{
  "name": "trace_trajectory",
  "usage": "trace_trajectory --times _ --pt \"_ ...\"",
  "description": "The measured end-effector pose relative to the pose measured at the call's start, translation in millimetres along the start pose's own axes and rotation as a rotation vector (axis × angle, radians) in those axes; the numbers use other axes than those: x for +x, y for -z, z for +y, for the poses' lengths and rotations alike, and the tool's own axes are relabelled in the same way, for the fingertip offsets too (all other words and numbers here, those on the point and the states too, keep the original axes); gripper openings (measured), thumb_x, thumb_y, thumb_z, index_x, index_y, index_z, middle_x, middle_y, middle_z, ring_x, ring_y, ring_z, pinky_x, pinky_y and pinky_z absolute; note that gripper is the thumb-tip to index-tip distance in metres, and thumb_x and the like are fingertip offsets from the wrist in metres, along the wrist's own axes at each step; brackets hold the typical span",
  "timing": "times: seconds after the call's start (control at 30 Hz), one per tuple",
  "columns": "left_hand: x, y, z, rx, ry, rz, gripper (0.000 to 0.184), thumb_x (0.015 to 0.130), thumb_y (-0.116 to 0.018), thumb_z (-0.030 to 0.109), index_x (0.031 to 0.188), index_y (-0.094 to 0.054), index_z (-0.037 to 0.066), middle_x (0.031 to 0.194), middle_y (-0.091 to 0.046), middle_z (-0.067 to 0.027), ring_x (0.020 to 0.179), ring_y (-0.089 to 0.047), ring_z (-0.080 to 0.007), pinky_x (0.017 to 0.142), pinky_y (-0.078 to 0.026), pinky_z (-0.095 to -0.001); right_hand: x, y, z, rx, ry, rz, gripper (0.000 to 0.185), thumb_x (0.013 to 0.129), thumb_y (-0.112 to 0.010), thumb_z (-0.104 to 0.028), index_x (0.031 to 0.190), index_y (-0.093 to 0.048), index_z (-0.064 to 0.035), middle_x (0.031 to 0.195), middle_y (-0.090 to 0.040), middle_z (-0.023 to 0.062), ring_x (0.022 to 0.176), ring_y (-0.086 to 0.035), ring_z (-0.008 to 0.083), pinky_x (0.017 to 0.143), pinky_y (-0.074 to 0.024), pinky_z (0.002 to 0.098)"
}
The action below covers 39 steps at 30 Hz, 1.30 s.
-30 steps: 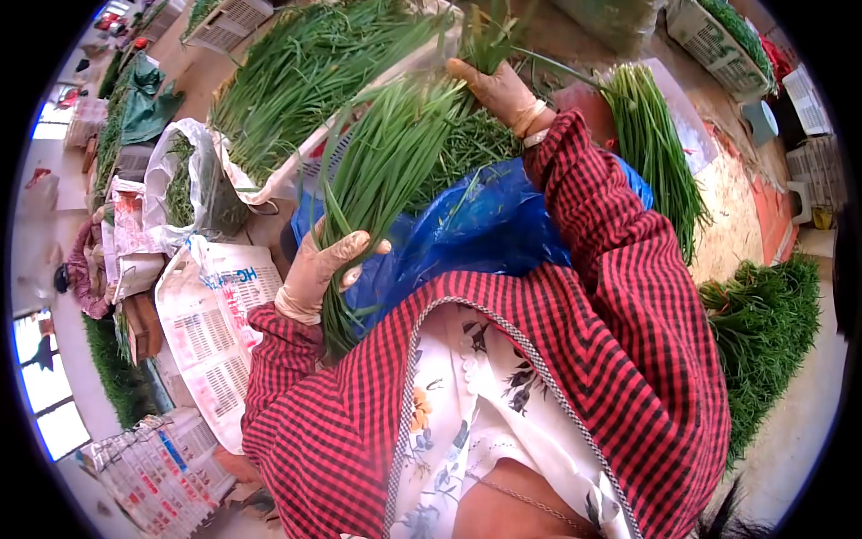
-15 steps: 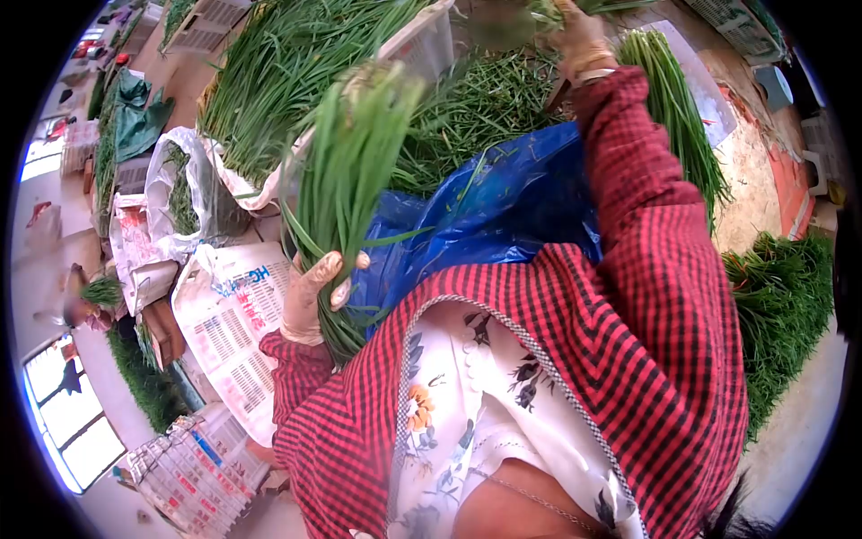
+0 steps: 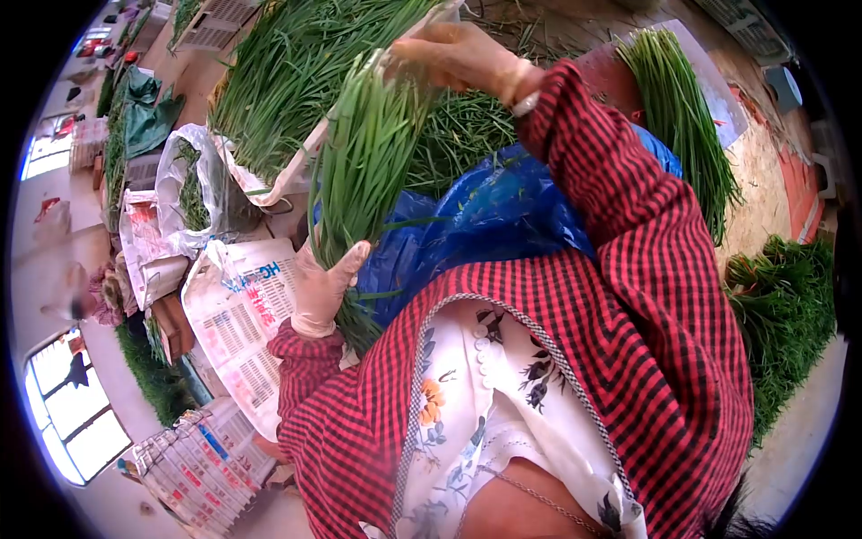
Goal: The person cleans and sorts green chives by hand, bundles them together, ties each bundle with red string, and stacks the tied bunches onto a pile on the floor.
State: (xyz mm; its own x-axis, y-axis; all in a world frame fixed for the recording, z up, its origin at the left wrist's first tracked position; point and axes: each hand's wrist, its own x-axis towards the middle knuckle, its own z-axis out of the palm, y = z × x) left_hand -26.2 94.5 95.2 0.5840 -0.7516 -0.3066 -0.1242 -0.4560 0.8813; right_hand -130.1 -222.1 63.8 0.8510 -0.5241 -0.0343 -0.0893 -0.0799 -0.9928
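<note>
Clock positions about view centre. Bunch of green stalks (image 3: pixel 370 171) is held up at 11, pale ends at top, leaves hanging down. Lower part is gripped at 9 by the left hand (image 3: pixel 325 286), thin-gloved, thumb laid along the near side, other fingers mostly hidden by leaves. Pale ends are met near 12 by the right hand (image 3: pixel 467 58), also gloved, fingers bent at the tips of the stalks; whether pinched or just resting cannot be told. Blue plastic sheet (image 3: pixel 489 216) is draped at 1 to 2, loose greens (image 3: pixel 471 130) heaped beyond it at 12 to 1. Second bunch (image 3: pixel 678 126) is laid at 2, well apart. White crate (image 3: pixel 238 310) is seen between 8 and 9, near the left hand.
</note>
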Motion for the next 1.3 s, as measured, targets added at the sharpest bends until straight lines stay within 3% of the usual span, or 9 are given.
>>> trace_trajectory --times 0.2,0.3,0.5,0.8,0.87,0.93,1.0,1.13,1.3 --pt "-11 11 -4 0.038 -0.056 0.012 0.025 0.082 -0.073 0.012 0.103 -0.063 0.002 0.082 -0.066 0.0014 0.055 -0.049 -0.0023 0.05 -0.04 -0.0188 15 41 48 0.267 0.179 0.277 0.028 0.091 -0.06 -0.032 0.082 -0.065 -0.0056 0.062 -0.062 0.0008 0.053 -0.057 0.0074 0.046 -0.0456 0.0215" --pt "-8 14 -17 0.031 -0.075 0.033 0.028 0.083 -0.07 0.008 0.109 -0.062 0.003 0.086 -0.067 0.0003 0.06 -0.053 -0.0032 0.052 -0.042 -0.0191 -2 65 70 -0.001 0.002 0.187 0.042 0.088 -0.062 -0.046 0.105 -0.063 -0.0072 0.07 -0.062 0.0019 0.054 -0.057 0.0082 0.046 -0.0435 0.0203" --pt "-3 2 -3 0.01 0.008 -0.003 0.03 0.084 -0.069 0.005 0.114 -0.061 0.003 0.095 -0.068 -0.0043 0.078 -0.061 -0.0081 0.072 -0.049 -0.0205 -36 -34 13 0.112 -0.048 -0.062 0.034 0.089 -0.063 -0.039 0.099 -0.063 -0.0057 0.066 -0.06 0.0018 0.049 -0.054 0.0068 0.045 -0.0434 0.0188" --pt "-15 23 -14 -0.403 0.112 -0.133 0.053 0.079 -0.073 0.008 0.123 -0.048 -0.006 0.101 -0.067 -0.0124 0.091 -0.067 -0.0204 0.083 -0.054 -0.031 -24 36 34 0.14 0.078 0.084 0.022 0.091 -0.061 -0.029 0.091 -0.063 -0.0062 0.066 -0.062 0.0014 0.052 -0.056 0.0067 0.048 -0.0463 0.019" --pt "-14 24 -16 -0.398 0.096 -0.212 0.053 0.078 -0.073 0.008 0.122 -0.049 -0.007 0.102 -0.066 -0.0142 0.09 -0.066 -0.0209 0.084 -0.054 -0.0312 -15 45 53 -0.083 0.007 0.051 0.04 0.087 -0.065 -0.036 0.107 -0.061 -0.0018 0.084 -0.067 0.01 0.074 -0.065 0.016 0.068 -0.0529 0.0264" --pt "-11 23 -14 -0.385 0.108 -0.262 0.055 0.077 -0.075 0.009 0.122 -0.049 -0.007 0.102 -0.066 -0.0138 0.09 -0.066 -0.0207 0.083 -0.053 -0.0309 -10 36 54 -0.851 0.649 0.227 0.065 0.082 -0.068 -0.045 0.124 -0.052 0.0028 0.111 -0.062 0.0195 0.105 -0.06 0.0266 0.092 -0.0467 0.0341" --pt "-9 21 -15 -0.371 0.131 -0.314 0.056 0.076 -0.076 0.011 0.122 -0.049 -0.007 0.102 -0.066 -0.0135 0.089 -0.066 -0.0204 0.082 -0.053 -0.0307 -29 8 -3 -0.457 0.434 -0.138 0.076 0.079 -0.074 -0.041 0.136 -0.043 -0.0009 0.137 -0.047 0.017 0.131 -0.039 0.0271 0.108 -0.0313 0.0366" --pt "-5 14 -5 -0.28 0.245 -0.425 0.057 0.073 -0.079 0.015 0.119 -0.052 -0.006 0.099 -0.067 -0.012 0.082 -0.065 -0.0171 0.076 -0.052 -0.0272 -30 -41 -18 -0.406 0.516 -0.555 0.057 0.084 -0.069 -0.031 0.129 -0.051 -0.0016 0.111 -0.063 0.0194 0.103 -0.061 0.0302 0.091 -0.0459 0.0381" --pt "-13 12 -10 -0.219 0.286 -0.463 0.053 0.07 -0.081 0.021 0.111 -0.057 -0.002 0.081 -0.068 -0.0065 0.047 -0.042 -0.0047 0.042 -0.031 -0.0197 -17 -42 9 -0.221 0.258 -0.198 0.018 0.092 -0.054 -0.018 0.099 -0.059 -0.0026 0.069 -0.058 0.0046 0.055 -0.058 0.0134 0.055 -0.0472 0.0259"
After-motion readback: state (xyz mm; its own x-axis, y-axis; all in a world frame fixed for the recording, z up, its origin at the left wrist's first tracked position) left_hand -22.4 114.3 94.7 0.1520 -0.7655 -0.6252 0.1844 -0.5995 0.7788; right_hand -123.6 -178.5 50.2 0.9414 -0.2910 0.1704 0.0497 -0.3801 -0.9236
